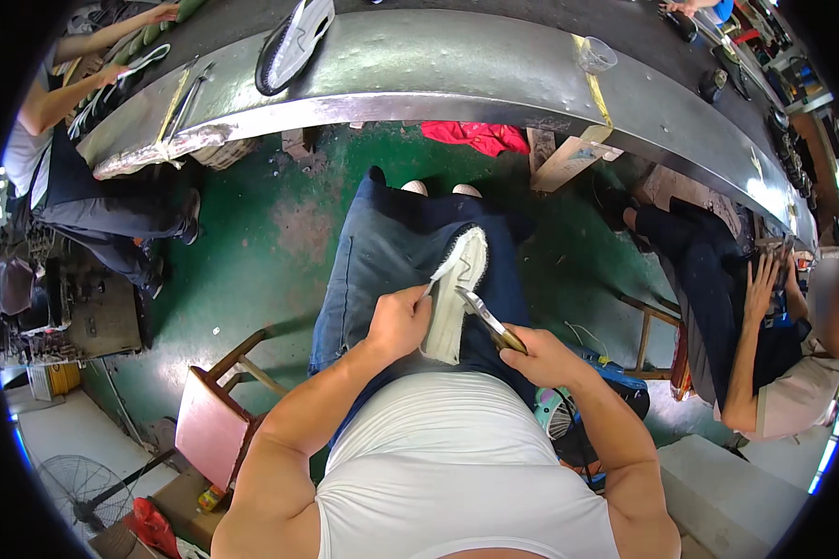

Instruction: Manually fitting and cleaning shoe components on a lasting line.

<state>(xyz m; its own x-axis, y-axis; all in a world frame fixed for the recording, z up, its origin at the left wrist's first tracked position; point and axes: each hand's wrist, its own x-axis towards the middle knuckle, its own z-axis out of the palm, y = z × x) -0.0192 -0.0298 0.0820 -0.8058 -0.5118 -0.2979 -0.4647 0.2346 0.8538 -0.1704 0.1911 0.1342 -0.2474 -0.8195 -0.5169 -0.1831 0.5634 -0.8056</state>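
On my lap, over blue trousers, lies a shoe (461, 270) with its pale underside up, a dark edge around the toe and a wavy line on it. My left hand (402, 321) is closed at its left edge, thumb and fingers gripping the material there. In my right hand (537, 355) is a metal-headed hand tool (490, 320) with a yellowish-brown handle; whether it is a hammer or pincers I cannot make out. Its head touches or hovers just over the shoe's right edge. Another pale shoe (296, 42) rests on the metal bench ahead.
A long metal-edged bench (419, 65) curves across the front, with a clear plastic cup (595, 54) on it. Co-workers sit left and right; the left one holds a white-edged shoe piece (143, 61). A pink-seated stool (213, 424) and a fan (82, 498) stand behind left.
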